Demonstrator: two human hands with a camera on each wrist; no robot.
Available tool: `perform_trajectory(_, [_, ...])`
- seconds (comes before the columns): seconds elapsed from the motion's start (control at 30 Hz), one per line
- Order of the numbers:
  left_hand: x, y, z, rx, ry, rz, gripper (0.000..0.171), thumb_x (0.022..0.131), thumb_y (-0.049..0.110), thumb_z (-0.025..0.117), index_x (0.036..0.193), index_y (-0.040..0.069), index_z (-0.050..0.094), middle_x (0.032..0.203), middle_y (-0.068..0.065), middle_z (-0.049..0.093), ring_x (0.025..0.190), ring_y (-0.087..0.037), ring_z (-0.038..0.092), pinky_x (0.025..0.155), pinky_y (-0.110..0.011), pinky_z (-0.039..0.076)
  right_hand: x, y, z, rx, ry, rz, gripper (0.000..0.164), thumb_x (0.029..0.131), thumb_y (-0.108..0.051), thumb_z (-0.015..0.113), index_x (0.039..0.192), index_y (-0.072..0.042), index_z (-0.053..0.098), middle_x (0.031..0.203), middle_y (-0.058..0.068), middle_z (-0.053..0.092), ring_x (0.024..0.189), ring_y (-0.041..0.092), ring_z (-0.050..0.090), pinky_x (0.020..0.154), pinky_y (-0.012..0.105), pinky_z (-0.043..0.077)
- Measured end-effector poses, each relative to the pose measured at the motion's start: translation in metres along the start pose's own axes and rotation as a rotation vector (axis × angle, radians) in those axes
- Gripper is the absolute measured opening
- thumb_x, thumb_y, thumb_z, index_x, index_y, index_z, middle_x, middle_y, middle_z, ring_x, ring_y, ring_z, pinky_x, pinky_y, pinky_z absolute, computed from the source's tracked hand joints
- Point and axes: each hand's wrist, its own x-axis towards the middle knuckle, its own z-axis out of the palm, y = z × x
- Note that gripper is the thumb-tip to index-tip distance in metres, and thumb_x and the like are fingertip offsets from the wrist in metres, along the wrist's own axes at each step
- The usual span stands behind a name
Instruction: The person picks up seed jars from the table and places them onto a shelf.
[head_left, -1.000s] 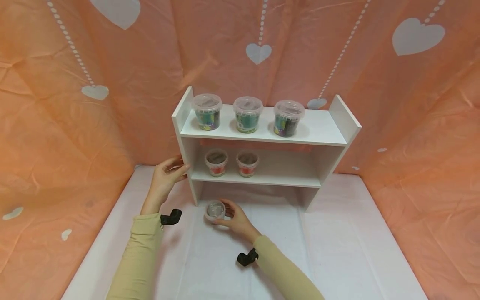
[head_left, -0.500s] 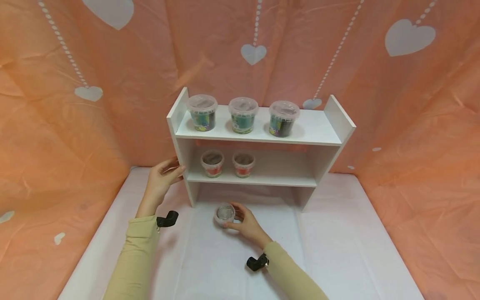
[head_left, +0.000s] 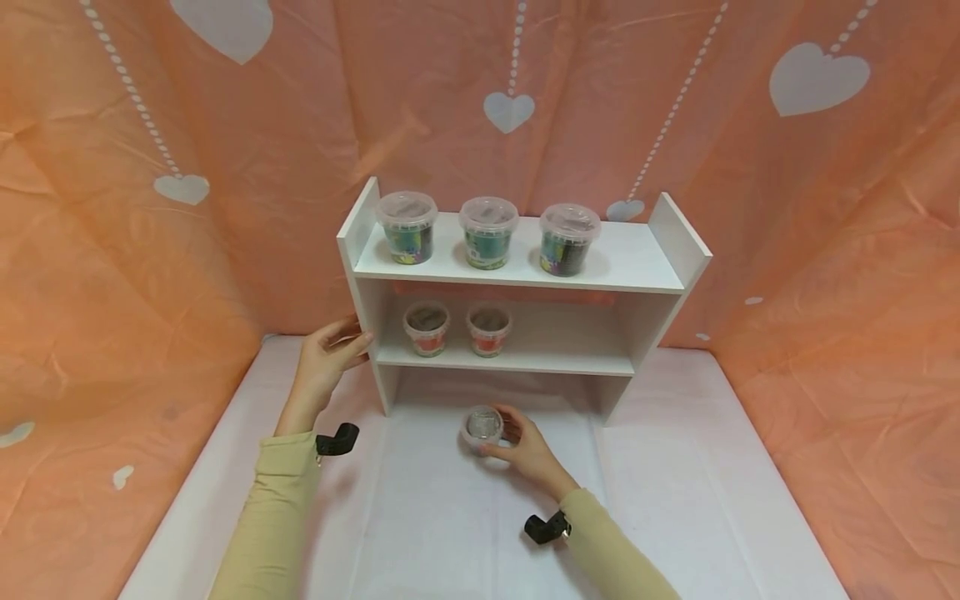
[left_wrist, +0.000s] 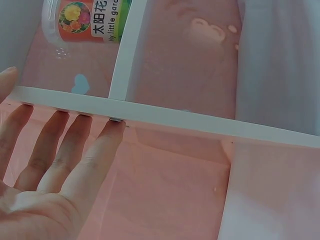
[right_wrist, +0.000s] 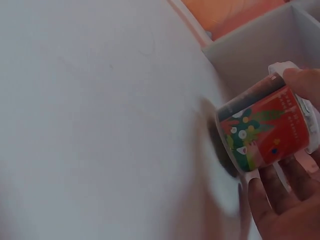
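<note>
My right hand (head_left: 531, 454) grips a small lidded plastic tub (head_left: 482, 426) in front of the white shelf unit (head_left: 517, 281). In the right wrist view, the tub's red label (right_wrist: 272, 127) has flowers and leaves, and its base tilts close over the white surface, with a shadow beside it. My left hand (head_left: 322, 362) holds the shelf's left side panel, fingertips (left_wrist: 114, 129) against the outer face and thumb over the front edge. Two similar red-labelled tubs, a left one (head_left: 427, 329) and a right one (head_left: 488, 329), stand on the middle shelf.
Three larger green-labelled tubs stand on the top shelf: left (head_left: 407, 227), middle (head_left: 488, 232) and right (head_left: 567, 239). Orange cloth (head_left: 442, 100) with white hearts hangs behind and on both sides. A white cloth (head_left: 697, 492) covers the table.
My right hand has moved right with the tub, along the front of the shelf unit. The left hand stays at the side panel. The head view has shifted slightly.
</note>
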Motion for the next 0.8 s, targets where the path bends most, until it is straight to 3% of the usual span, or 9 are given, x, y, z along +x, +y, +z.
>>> perform_trajectory(0.6, [-0.002,-0.001,0.002,-0.002,0.004,0.000,0.053,0.090,0.014,0.069,0.135,-0.007,0.049,0.111,-0.004,0.059,0.095,-0.007,0.063,0.080,-0.036,0.055,-0.021,-0.021,-0.046,-0.062,0.115,-0.033,0.069,0.074,0.007,0.077,0.134,0.011,0.044,0.125,0.025,0.054,0.114,0.035,0.052,0.099,0.049,0.042])
perform_trajectory(0.8, [-0.002,-0.001,0.001,0.003,0.003,-0.005,0.055,0.090,0.015,0.069,0.136,-0.007,0.048,0.112,-0.006,0.059,0.096,-0.007,0.063,0.080,-0.034,0.055,-0.027,-0.031,-0.055,-0.084,0.133,-0.073,0.066,0.075,0.008,0.077,0.133,0.011,0.045,0.124,0.026,0.055,0.112,0.024,0.054,0.098,0.044,0.044])
